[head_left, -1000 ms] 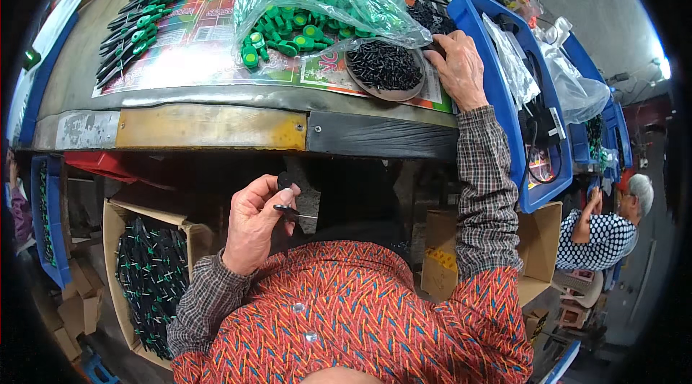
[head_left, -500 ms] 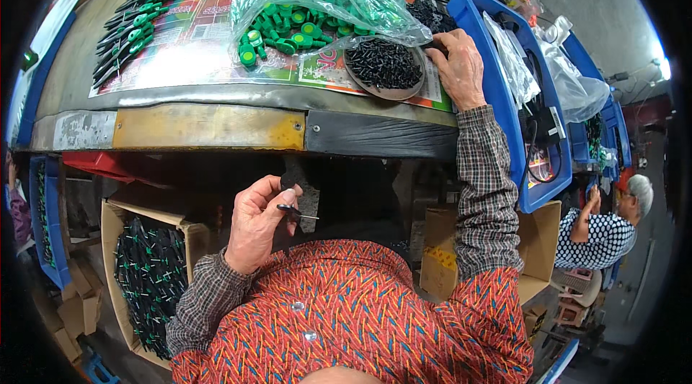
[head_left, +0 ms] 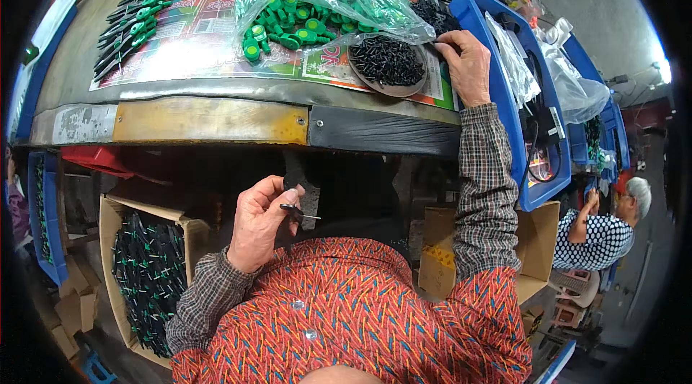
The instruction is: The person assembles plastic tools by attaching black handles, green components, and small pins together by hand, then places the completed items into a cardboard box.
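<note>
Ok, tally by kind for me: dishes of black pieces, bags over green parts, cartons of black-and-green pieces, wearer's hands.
Dish of black pieces: 1
Clear bag over green parts: 1
Carton of black-and-green pieces: 1
Hands, left hand and right hand: 2
Total: 5

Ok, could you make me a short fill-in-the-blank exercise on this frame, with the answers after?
In the picture, the thin pin on the dark part in the left hand points to the ____.
The dish near the right hand holds a heap of ____ pieces.
Most pieces in the clear plastic bag are ____.
The tray just right of the right hand is coloured ____.
Missing words: right; black; green; blue.
</note>
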{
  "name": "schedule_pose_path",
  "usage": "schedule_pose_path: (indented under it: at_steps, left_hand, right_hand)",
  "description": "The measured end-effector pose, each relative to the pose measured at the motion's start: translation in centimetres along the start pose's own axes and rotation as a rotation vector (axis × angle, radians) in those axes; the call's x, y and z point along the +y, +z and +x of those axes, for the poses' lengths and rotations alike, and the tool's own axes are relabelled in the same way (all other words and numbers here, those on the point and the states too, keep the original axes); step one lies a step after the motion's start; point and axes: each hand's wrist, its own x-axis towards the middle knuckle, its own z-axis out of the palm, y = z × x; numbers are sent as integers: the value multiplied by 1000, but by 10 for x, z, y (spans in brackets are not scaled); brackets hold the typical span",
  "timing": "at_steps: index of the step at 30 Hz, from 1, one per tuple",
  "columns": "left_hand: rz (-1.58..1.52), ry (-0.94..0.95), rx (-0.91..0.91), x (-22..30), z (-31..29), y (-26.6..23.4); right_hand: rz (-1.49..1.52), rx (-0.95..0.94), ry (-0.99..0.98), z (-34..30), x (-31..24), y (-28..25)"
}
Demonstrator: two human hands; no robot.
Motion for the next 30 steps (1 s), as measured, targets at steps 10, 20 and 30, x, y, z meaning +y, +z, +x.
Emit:
schedule_pose_path:
  at_steps: [10,20,30]
  left_hand:
    - [15,-6,-29,-4,-5,-2]
    - [131,8,-25,3,-10,1]
    - [194,65,-52,3,-17,-3]
  right_hand:
    - [22,142,118,0,0,-2]
    - [304,192,81,-14,-27,-7]
    - [830,-203,306,-95,-156,-26]
